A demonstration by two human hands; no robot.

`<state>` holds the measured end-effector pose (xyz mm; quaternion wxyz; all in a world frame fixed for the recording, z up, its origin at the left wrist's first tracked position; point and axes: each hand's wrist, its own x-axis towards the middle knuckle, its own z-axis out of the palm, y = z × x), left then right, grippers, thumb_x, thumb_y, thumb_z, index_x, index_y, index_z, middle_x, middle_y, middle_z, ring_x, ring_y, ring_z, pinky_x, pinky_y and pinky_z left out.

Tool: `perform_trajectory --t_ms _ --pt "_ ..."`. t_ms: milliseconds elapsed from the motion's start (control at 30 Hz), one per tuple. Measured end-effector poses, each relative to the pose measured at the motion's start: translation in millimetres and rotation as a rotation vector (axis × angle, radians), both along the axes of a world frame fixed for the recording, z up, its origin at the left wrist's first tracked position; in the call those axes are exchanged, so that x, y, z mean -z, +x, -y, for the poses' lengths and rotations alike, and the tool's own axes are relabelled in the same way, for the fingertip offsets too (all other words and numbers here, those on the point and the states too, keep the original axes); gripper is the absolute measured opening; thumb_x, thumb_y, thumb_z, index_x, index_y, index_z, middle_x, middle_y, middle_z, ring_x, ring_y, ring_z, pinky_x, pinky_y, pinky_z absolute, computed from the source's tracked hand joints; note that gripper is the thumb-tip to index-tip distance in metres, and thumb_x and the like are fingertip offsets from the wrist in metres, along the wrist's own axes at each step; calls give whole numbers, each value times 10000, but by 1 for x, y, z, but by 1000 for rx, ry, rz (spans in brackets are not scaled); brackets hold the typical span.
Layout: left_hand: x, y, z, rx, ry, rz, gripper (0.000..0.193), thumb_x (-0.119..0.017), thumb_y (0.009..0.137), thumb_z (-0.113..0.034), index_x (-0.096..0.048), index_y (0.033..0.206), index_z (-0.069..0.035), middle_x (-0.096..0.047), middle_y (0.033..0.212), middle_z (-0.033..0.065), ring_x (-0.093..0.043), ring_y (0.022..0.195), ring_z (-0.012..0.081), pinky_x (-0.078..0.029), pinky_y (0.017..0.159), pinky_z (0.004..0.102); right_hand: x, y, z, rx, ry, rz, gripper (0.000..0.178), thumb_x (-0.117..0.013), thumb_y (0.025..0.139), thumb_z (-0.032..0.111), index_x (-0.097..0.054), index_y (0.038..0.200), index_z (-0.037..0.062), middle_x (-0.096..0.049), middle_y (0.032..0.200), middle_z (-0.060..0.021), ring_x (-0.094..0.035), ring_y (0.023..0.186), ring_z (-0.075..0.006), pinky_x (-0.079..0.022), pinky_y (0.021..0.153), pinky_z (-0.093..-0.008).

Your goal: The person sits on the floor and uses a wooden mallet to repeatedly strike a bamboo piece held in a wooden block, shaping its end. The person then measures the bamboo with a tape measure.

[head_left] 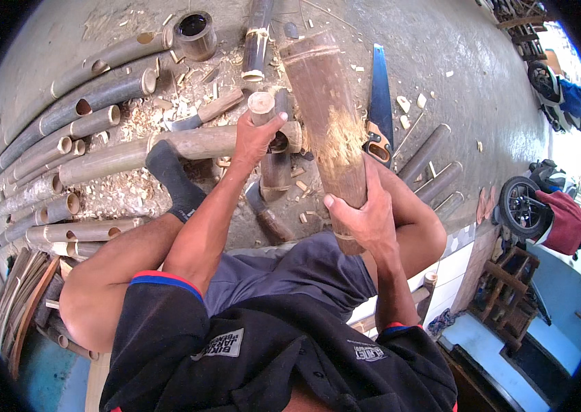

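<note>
The thick bamboo piece [335, 130] has dull, smooth skin, shredded midway into rough fibres; the handsaw [380, 96], a smooth metal blade; the round stick [261, 103], a matt wooden end. Wood shavings [126, 182] litter the floor [462, 99], probably bare concrete, with smooth white tiles [452, 278] along its near edge.

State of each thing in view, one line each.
Left hand: closed around short round piece
Short round piece: held, pale end facing camera
Right hand: closed around thick bamboo piece
Thick bamboo piece: held, frayed partway along
Handsaw: lying, blade bare
Dark bamboo cup: standing, mouth up
Dark bamboo tube: lying, hole cut in side
Shavings: scattered loose
</note>
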<state>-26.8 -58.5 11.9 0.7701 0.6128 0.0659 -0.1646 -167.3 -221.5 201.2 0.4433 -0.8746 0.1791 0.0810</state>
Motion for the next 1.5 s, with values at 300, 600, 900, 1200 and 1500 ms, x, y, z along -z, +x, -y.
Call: perform_trajectory --t_ms 300,600,900,1200,1500 --pt "12 7 -9 59 -17 -104 286 -834 864 -214 -684 1033 -38 -667 847 -13 -559 655 55 -465 569 250 -21 41 -6 -32 12 179 954 -845 757 254 -358 1522 -42 -628 1302 -260 -624 1231 -308 -472 1056 -390" --pt "21 -2 -1 22 -50 -25 216 -817 865 -187 -699 982 -50 -660 812 -36 -555 665 51 -457 579 255 -40 76 -15 -213 -216 325 918 -754 783 486 -390 1505 48 -701 1044 -327 -707 950 -475 -560 840 -546" --pt "9 -12 -7 134 -35 30 360 -792 893 -141 -681 1206 -3 -727 1131 45 -660 1046 138 -523 937 326 -18 61 -11 -343 -277 172 923 -759 787 488 -383 1515 64 -694 1071 -305 -698 953 -477 -560 846 -526" --pt "0 14 2 224 92 83 450 -795 865 -167 -658 1251 19 -738 1108 63 -681 999 149 -522 931 325 -2 9 12 -280 -332 164 922 -804 787 358 -379 1535 26 -659 1262 -279 -660 1151 -434 -515 1002 -458" --pt "-16 14 7 45 -78 2 454 -821 856 -234 -639 1221 -34 -697 993 31 -635 840 95 -515 679 255 16 -39 27 159 139 106 784 -756 820 183 -411 1493 -26 -660 1279 -202 -650 1170 -255 -498 1023 -378"
